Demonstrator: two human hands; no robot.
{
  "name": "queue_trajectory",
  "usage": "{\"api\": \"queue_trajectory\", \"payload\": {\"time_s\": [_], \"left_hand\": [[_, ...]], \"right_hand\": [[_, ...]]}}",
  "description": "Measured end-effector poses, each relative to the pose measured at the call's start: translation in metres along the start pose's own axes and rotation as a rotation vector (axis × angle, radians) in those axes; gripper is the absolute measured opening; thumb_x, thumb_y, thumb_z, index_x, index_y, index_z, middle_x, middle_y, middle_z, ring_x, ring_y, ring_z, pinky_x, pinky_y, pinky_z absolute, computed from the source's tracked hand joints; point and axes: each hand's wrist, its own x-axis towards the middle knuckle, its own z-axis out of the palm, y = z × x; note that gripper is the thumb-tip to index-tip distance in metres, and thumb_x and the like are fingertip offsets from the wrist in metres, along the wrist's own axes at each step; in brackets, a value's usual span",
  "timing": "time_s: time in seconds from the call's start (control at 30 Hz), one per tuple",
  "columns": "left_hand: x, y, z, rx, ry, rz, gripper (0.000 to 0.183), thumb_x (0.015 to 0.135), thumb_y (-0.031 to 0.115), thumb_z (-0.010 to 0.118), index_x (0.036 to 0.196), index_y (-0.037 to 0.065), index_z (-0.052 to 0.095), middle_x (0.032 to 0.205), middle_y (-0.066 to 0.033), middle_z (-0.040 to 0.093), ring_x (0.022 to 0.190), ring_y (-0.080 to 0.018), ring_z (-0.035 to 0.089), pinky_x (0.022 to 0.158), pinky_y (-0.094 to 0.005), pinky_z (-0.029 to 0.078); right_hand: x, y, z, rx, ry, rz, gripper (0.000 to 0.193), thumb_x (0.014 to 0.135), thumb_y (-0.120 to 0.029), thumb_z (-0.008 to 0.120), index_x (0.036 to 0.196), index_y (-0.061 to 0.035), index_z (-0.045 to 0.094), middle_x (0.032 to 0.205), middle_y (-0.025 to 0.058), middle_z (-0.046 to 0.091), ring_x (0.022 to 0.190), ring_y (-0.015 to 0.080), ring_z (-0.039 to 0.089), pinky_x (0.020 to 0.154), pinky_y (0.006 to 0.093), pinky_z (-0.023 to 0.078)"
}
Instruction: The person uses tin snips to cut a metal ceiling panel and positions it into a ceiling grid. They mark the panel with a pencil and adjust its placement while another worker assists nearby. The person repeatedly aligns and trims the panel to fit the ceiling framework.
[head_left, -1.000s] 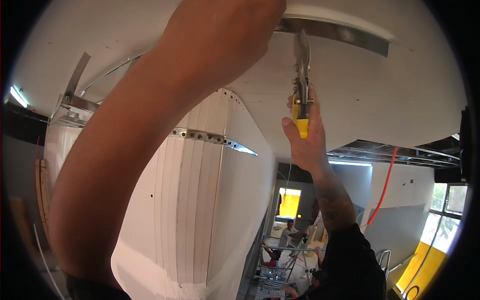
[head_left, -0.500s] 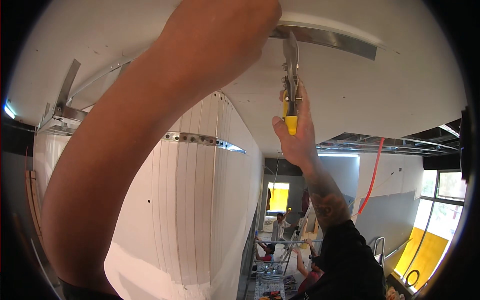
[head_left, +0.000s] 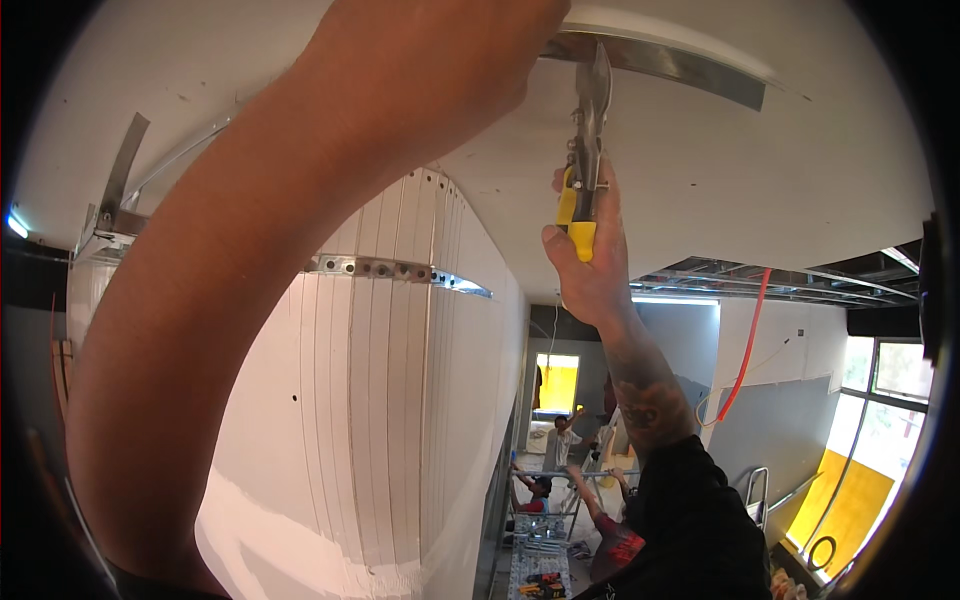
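Nearest me, the person's bare left forearm bends up in front of everything, its left hand (head_left: pixel 470 45) curled at the top edge of view; the fingertips are cut off, so I can't tell whether they grip anything. Just to the right of it, a long, shiny, grey metal strip (head_left: pixel 700 75) shows below the white ceiling board (head_left: pixel 690 145), its near stretch hidden behind that hand and its free end pointing right. The right hand (head_left: pixel 588 280), raised from a black sleeve (head_left: pixel 705 515), is wrapped around the yellow-and-black handles of a pair of steel metal-cutting snips (head_left: pixel 592 110). The snips stand nearly upright, blades uppermost, their tip overlapping the strip; I can't make out whether the blades close on it. Beyond the arms rises a white, curved wall with vertical grooves (head_left: pixel 390 400), crossed by a silver metal band pierced with round holes (head_left: pixel 400 270). Farther off, a bright red flexible tube (head_left: pixel 745 350) hangs from an open metal ceiling grid (head_left: pixel 775 280). Low down, a co-worker in a red top (head_left: pixel 618 545) reaches up near a grey horizontal pipe (head_left: pixel 590 474), with two more people behind. Yellow sheeting (head_left: pixel 845 500) covers the lower window at right.
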Motion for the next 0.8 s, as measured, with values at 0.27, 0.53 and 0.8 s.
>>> {"api": "queue_trajectory", "payload": {"time_s": [0.27, 0.53, 0.8], "left_hand": [[-0.006, -0.003, 0.0, -0.036, 0.026, 0.023, 0.015, 0.094, 0.009, 0.062, 0.086, -0.003, 0.067, 0.076, -0.0134, 0.066, 0.066, -0.0201, 0.06, 0.07, -0.0318, 0.054], [0.0, -0.005, 0.013, -0.001, 0.062, 0.014, 0.014, 0.093, 0.006, 0.061, 0.083, -0.002, 0.066, 0.072, -0.0126, 0.064, 0.062, -0.0196, 0.059, 0.068, -0.0333, 0.053], [0.002, -0.002, 0.011, 0.037, 0.074, -0.01, 0.013, 0.092, 0.005, 0.061, 0.083, -0.003, 0.067, 0.073, -0.0144, 0.066, 0.062, -0.0206, 0.062, 0.067, -0.0336, 0.055]], "right_hand": [[0.0, -0.004, -0.001, -0.056, 0.017, 0.008, 0.089, 0.082, -0.007, 0.059, 0.156, 0.0028, 0.01, 0.158, 0.0282, 0.023, 0.146, 0.0454, 0.028, 0.119, 0.0493, 0.027], [0.0, -0.004, 0.0, -0.064, 0.018, 0.014, 0.089, 0.08, -0.006, 0.059, 0.155, 0.0025, 0.011, 0.158, 0.0275, 0.025, 0.146, 0.0447, 0.029, 0.119, 0.049, 0.027], [0.002, -0.005, -0.002, -0.068, 0.028, 0.018, 0.089, 0.08, -0.006, 0.058, 0.155, 0.0025, 0.012, 0.158, 0.0273, 0.026, 0.145, 0.0445, 0.032, 0.119, 0.0476, 0.028]]}}
